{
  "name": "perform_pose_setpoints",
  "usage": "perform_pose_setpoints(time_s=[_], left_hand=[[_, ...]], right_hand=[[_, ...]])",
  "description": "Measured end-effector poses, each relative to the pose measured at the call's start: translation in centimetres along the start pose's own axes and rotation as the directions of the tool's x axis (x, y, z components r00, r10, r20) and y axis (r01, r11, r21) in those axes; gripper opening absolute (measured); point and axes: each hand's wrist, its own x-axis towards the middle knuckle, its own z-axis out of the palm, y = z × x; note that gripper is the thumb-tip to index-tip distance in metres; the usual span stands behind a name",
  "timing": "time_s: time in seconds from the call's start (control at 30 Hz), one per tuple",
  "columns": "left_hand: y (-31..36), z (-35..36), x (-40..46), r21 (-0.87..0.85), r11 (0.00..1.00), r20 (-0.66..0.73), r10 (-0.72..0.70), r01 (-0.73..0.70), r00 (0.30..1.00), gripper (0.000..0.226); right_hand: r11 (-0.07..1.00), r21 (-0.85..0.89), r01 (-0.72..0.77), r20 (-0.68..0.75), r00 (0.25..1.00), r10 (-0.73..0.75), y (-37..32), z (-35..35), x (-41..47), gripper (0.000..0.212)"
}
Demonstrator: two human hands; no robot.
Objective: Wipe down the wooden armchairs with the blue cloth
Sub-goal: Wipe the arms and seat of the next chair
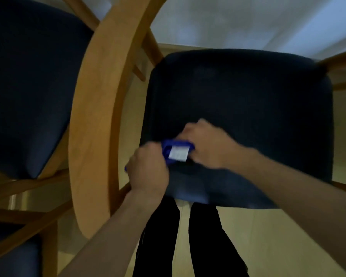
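Over the dark seat cushion [248,96], blue cloth [169,149] bunched between both grips: left hand [148,168] and right hand [206,144] clenched on it; wooden armrest [96,116] lies just left, nearer left hand.

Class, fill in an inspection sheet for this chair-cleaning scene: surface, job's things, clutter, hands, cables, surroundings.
Surface: dark navy upholstered seat cushion, below both hands.
Job's things: bright blue cloth with a white label, bunched between the hands; curved light wooden armrest to its left; a second navy-seated wooden armchair further left.
Clutter: nothing seen.
Hands: left hand and right hand both grip the cloth; motion-blurred.
Cables: nothing seen.
Surroundings: pale wooden floor; person's black trouser legs under the seat's near edge; pale wall beyond.
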Motion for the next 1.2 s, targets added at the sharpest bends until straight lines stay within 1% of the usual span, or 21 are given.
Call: perform_pose_setpoints(time_s=[0.07, 0.1, 0.17, 0.2, 0.23, 0.3, 0.4, 0.5, 0.57, 0.63, 0.67, 0.7, 0.73, 0.77, 0.8, 0.87, 0.93, 1.0, 1.07, 1.13, 1.2], left_hand=[[1.6, -1.9, 2.4, -0.087, 0.993, -0.200, 0.063, -0.082, 0.978, 0.024], [2.6, -2.9, 3.9, -0.084, 0.986, -0.290, 0.116, -0.146, 0.950, 0.024], [4.2, -4.4, 6.3, -0.036, 0.972, -0.374, 0.203, -0.232, 0.905, 0.025], [4.4, -4.6, 7.1, -0.026, 0.972, -0.365, 0.209, -0.234, 0.907, 0.026], [4.1, -4.3, 7.4, -0.030, 0.978, -0.326, 0.185, -0.205, 0.927, 0.024], [2.8, -2.3, 5.9, 0.001, 0.992, -0.188, 0.122, -0.124, 0.975, 0.019], [0.6, 1.1, 2.3, 0.101, 0.992, -0.058, 0.082, -0.076, 0.995, 0.017], [-0.5, 2.9, -0.7, 0.204, 0.974, 0.061, 0.092, -0.103, 0.994, 0.020], [-0.8, 3.7, -2.3, 0.174, 0.975, 0.234, 0.093, -0.136, 0.968, 0.019], [-0.5, 3.4, -2.7, 0.116, 0.978, 0.444, 0.104, -0.173, 0.890, 0.017], [0.0, 2.8, -2.2, 0.112, 0.976, 0.499, 0.109, -0.188, 0.860, 0.018], [0.7, 1.9, -1.2, 0.130, 0.971, 0.497, 0.111, -0.200, 0.861, 0.020], [1.5, 0.8, 0.2, 0.148, 0.964, 0.428, 0.137, -0.219, 0.893, 0.023], [2.5, -0.4, 2.0, 0.151, 0.958, 0.310, 0.190, -0.245, 0.932, 0.025], [3.7, -1.5, 3.9, 0.136, 0.950, 0.175, 0.255, -0.280, 0.951, 0.026], [6.3, -3.8, 8.3, 0.105, 0.921, -0.078, 0.383, -0.375, 0.920, 0.022], [9.3, -5.8, 13.2, 0.165, 0.878, -0.230, 0.477, -0.449, 0.848, 0.022], [11.9, -7.1, 16.8, 0.226, 0.854, -0.249, 0.516, -0.469, 0.820, 0.024], [12.9, -6.8, 18.4, 0.266, 0.836, -0.167, 0.530, -0.480, 0.831, 0.024], [11.8, -5.2, 17.8, 0.290, 0.817, -0.173, 0.558, -0.499, 0.812, 0.023], [9.5, -3.2, 15.4, 0.217, 0.819, -0.247, 0.573, -0.531, 0.782, 0.027]], right_hand=[[0.999, 0.006, -0.054, -0.195, 0.979, 0.055, 1.5, -2.7, 2.2, 0.038], [0.995, 0.032, -0.092, -0.313, 0.945, 0.097, 2.0, -3.6, 3.0, 0.039], [0.983, 0.081, -0.162, -0.492, 0.852, 0.181, 2.4, -4.3, 4.2, 0.047], [0.982, 0.055, -0.180, -0.519, 0.835, 0.183, 2.3, -4.3, 4.4, 0.050], [0.984, -0.030, -0.174, -0.494, 0.859, 0.137, 2.0, -3.9, 4.5, 0.051], [0.977, -0.195, -0.088, -0.340, 0.940, 0.017, 1.3, -1.6, 3.8, 0.048], [0.978, -0.207, -0.017, -0.251, 0.967, -0.037, 0.2, 1.4, 0.8, 0.037], [0.972, -0.195, 0.130, -0.086, 0.985, -0.149, -0.3, 2.6, -2.2, 0.042], [0.965, -0.171, 0.200, 0.044, 0.980, -0.196, 0.1, 2.3, -3.3, 0.042], [0.952, -0.144, 0.269, 0.180, 0.953, -0.242, 0.8, 1.4, -3.9, 0.033], [0.949, -0.131, 0.286, 0.221, 0.942, -0.253, 1.3, 0.5, -3.9, 0.027], [0.953, -0.108, 0.284, 0.224, 0.941, -0.255, 2.0, -0.6, -3.6, 0.022], [0.959, -0.089, 0.268, 0.191, 0.950, -0.247, 2.7, -2.0, -2.9, 0.019], [0.964, -0.087, 0.250, 0.118, 0.964, -0.240, 3.6, -3.7, -1.9, 0.018], [0.968, -0.093, 0.231, 0.002, 0.973, -0.232, 4.7, -5.6, -0.7, 0.018], [0.977, -0.134, 0.163, -0.259, 0.946, -0.194, 7.5, -9.4, 2.0, 0.022], [0.982, -0.186, 0.027, -0.410, 0.906, -0.103, 10.0, -12.3, 4.5, 0.030], [0.977, -0.162, -0.138, -0.447, 0.893, 0.052, 11.7, -13.1, 6.5, 0.037], [0.943, -0.174, -0.282, -0.396, 0.897, 0.195, 11.9, -11.8, 7.5, 0.037], [0.933, -0.181, -0.313, -0.413, 0.884, 0.216, 11.2, -10.0, 7.1, 0.038], [0.946, -0.172, -0.273, -0.449, 0.877, 0.172, 10.0, -8.5, 5.6, 0.036]])
